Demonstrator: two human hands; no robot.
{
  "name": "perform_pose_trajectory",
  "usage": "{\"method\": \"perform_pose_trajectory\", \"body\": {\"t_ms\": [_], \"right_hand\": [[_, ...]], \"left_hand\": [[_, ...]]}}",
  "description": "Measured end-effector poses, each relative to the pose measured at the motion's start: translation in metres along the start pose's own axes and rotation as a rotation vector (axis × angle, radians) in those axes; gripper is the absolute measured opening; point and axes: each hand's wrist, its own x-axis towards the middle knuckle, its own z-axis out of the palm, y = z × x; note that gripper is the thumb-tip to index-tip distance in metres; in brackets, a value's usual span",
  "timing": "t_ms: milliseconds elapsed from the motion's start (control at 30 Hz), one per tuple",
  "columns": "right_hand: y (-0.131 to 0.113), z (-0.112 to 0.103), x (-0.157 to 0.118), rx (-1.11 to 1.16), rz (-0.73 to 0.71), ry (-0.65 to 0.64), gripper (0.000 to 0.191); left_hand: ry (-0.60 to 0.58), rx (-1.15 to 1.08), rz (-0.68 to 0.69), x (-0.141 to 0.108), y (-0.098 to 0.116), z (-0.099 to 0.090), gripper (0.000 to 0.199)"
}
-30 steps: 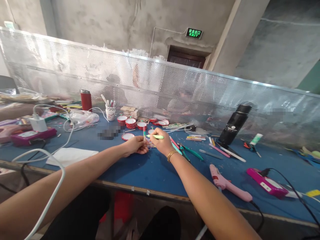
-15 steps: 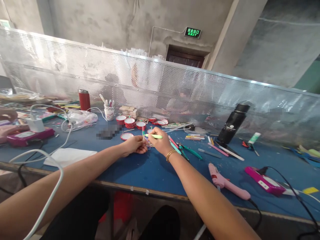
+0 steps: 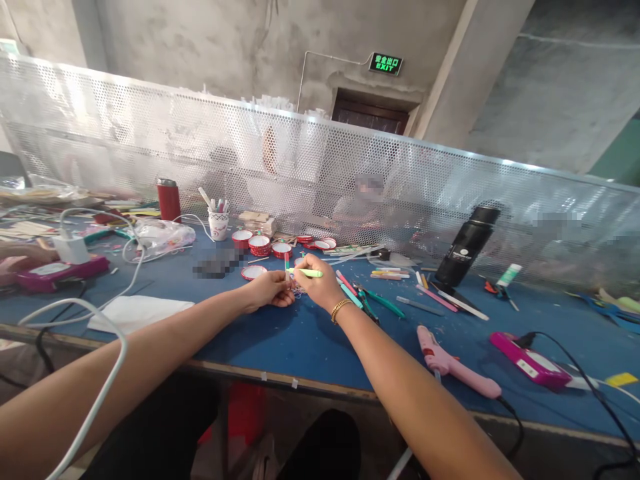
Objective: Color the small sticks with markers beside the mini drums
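Observation:
My left hand (image 3: 270, 291) pinches a small upright strip (image 3: 287, 262), red at its top and green below. In my right hand (image 3: 320, 283) is a light green marker pen (image 3: 309, 273), its tip pointing left and meeting or nearly meeting the strip. Both hands are close together above the blue table. Just behind them lie red-rimmed white round pieces (image 3: 259, 244), some stacked. Thin pale strands (image 3: 300, 290) show under my fingers, too small to make out clearly.
Right of my hands lie green-handled pliers (image 3: 383, 302) and loose markers (image 3: 434, 298). A pink glue gun (image 3: 455, 367), a magenta power strip (image 3: 530, 360) and a black bottle (image 3: 467, 245) stand further right. A patterned cup of pens (image 3: 219, 225) and a white sheet (image 3: 137, 313) are left.
The marker pen has shifted very slightly left in my right hand. At the far left, another person's hand has moved. My left hand stays in place with the strip.

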Motion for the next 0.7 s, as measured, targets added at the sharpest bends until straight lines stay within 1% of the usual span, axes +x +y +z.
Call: {"method": "perform_pose_trajectory", "body": {"t_ms": [100, 233, 400, 700], "right_hand": [[0.0017, -0.0005, 0.0006, -0.012, 0.006, 0.002, 0.008], [0.0023, -0.0025, 0.0005, 0.004, 0.010, 0.021, 0.008], [-0.0021, -0.0012, -0.0009, 0.037, 0.014, -0.014, 0.008], [0.0031, -0.0011, 0.0008, -0.015, 0.022, 0.005, 0.010]], "left_hand": [[0.012, -0.003, -0.007, -0.0006, 0.0008, 0.0004, 0.011], [-0.001, -0.018, -0.001, 0.0005, -0.0006, -0.0009, 0.013], [-0.003, -0.023, -0.001, 0.0028, -0.0034, -0.0022, 0.017], [-0.004, -0.040, 0.009, 0.0023, -0.0031, -0.0019, 0.017]]}}
